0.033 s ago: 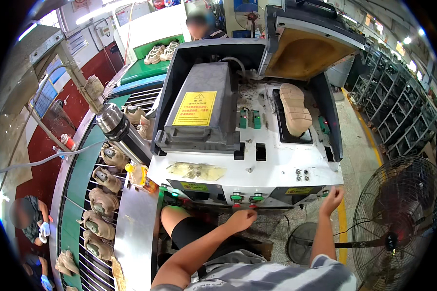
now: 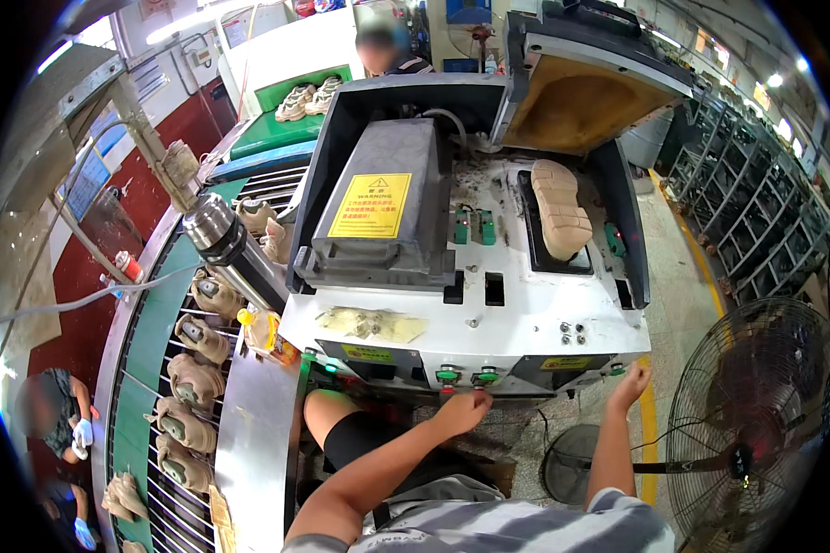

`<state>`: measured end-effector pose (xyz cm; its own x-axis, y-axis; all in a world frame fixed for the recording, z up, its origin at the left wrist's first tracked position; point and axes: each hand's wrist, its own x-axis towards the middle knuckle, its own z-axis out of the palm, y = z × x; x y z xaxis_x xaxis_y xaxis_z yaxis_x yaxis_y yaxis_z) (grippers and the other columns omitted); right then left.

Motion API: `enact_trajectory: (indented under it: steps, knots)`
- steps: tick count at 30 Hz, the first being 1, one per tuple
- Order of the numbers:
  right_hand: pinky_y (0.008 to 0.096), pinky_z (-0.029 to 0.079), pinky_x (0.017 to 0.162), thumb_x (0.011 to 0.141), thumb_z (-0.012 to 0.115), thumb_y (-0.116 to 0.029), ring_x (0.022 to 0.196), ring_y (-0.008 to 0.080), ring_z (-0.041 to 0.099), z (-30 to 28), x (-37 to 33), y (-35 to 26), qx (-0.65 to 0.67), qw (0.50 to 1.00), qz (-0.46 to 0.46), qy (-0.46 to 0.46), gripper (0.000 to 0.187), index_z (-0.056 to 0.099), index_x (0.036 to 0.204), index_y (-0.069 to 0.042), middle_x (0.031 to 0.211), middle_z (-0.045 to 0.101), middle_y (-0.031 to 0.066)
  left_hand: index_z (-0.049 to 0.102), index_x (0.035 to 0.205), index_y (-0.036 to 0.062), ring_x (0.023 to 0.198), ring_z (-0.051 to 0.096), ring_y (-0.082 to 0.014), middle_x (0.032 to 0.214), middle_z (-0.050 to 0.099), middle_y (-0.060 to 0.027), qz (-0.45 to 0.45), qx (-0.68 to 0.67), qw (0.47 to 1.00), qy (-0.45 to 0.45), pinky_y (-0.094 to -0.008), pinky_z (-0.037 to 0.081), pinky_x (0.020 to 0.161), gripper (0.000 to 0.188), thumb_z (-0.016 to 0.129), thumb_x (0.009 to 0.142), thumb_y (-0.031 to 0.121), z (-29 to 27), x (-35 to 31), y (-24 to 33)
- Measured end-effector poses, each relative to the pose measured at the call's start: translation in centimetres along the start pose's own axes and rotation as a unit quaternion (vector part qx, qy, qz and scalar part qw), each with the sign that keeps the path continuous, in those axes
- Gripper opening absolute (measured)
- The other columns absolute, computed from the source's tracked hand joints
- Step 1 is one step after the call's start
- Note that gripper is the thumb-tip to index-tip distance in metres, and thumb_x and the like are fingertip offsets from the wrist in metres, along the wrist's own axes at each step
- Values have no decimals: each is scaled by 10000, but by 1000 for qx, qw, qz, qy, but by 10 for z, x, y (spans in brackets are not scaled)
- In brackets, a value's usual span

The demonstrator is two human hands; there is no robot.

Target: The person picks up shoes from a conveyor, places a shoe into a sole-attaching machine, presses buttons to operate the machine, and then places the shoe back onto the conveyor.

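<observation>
My left hand, fingers curled in, is at the front edge of a white machine, right by the red and green push buttons. Whether it touches a button I cannot tell. My right hand is closed too, close to a green button at the machine's right front corner. No object shows in either hand. Under a raised lid with a hollow tan lining, a beige shoe lies sole up on a black pad. On the left, a grey cover is down.
Several beige shoes stand on a roller conveyor at left. A steel flask and a yellow-capped bottle are beside the machine. At right are a floor fan and metal racks. Other people work at left and behind.
My left hand has shifted slightly right and up toward the buttons. My right hand has dropped a little. The shoe and the raised lid are unchanged.
</observation>
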<state>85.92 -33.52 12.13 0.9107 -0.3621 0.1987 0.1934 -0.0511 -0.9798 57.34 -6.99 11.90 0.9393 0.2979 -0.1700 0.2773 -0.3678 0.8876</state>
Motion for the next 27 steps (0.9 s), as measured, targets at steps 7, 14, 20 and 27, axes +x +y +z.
enact_trajectory:
  steps: [7, 14, 20, 27]
  knots:
    - [316, 369, 555, 862, 573, -286, 569, 153, 418, -23, -3, -20, 172, 891, 375, -189, 232, 460, 710, -152, 621, 417, -13, 667, 960, 25, 850, 648, -349, 869, 675, -173, 57, -24, 994, 84, -408, 491, 746, 243, 524, 916, 217, -14, 8, -6]
    - [412, 495, 774, 803, 662, -351, 897, 324, 638, 25, -170, -12, -319, 664, -20, -676, 411, 616, 1086, -56, 980, 661, 169, 681, 893, -20, 671, 626, -138, 761, 673, -85, -110, -199, 923, 309, -279, 489, 614, 176, 539, 876, 83, -83, -90, -93]
    - [470, 497, 830, 803, 620, -423, 1011, 384, 607, 92, -276, -76, -333, 291, -243, -863, 479, 588, 1168, -114, 1096, 642, 180, 663, 841, -10, 579, 532, -108, 651, 604, -30, -130, -90, 761, 630, -265, 443, 550, 143, 574, 854, 101, -174, -197, -153]
    - [442, 499, 814, 815, 631, -344, 961, 331, 622, 152, -299, -144, -208, 426, -354, -806, 392, 612, 1128, -108, 1051, 653, 129, 643, 799, -11, 597, 583, -189, 662, 623, -92, -229, 33, 651, 723, -340, 467, 582, 182, 582, 841, 154, -195, -342, -238]
